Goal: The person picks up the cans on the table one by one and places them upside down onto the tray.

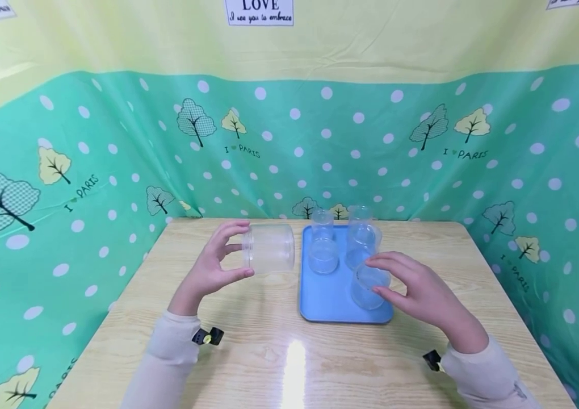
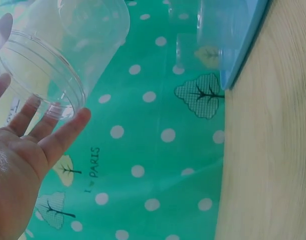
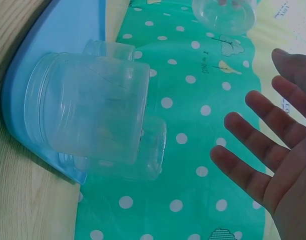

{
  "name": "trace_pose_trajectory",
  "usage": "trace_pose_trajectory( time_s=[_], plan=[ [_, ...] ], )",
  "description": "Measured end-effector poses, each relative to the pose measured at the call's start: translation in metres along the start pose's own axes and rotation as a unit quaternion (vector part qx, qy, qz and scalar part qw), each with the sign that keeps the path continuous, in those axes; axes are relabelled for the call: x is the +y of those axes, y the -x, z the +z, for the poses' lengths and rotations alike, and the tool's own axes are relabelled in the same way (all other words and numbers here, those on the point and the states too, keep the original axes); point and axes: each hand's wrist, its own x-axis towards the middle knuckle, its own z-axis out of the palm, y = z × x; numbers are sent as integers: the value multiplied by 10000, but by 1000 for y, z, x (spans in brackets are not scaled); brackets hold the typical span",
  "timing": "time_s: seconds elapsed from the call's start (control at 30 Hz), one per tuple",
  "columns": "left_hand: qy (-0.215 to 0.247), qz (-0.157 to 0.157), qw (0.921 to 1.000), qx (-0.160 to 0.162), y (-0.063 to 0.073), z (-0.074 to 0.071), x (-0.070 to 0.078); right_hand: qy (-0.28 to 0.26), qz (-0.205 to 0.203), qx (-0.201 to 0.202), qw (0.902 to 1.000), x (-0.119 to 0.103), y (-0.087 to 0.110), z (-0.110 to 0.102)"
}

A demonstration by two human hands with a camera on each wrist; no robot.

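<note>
My left hand grips a clear plastic jar by its threaded rim, thumb below and fingers above. This jar lies sideways in the air left of the blue tray, its mouth toward my palm. At the tray's front right corner stands another clear jar, threaded rim down against the tray. My right hand hovers beside and above it. In the right wrist view the fingers are spread and apart from that jar.
Several more clear jars stand on the tray, including one at the middle left and one at the back left. The wooden table carries the tray. A green dotted curtain hangs behind the table and along both sides.
</note>
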Motion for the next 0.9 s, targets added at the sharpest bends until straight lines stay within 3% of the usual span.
trace_pose_trajectory(
  time_s=[0.53,0.9],
  plan=[
    [369,185,9986,-316,-4,21,5,-166,163,35,9997,-2,-2,-2],
    [485,222,9980,-331,-4,31,8,-825,534,29,9952,1,-1,1]
  ],
)
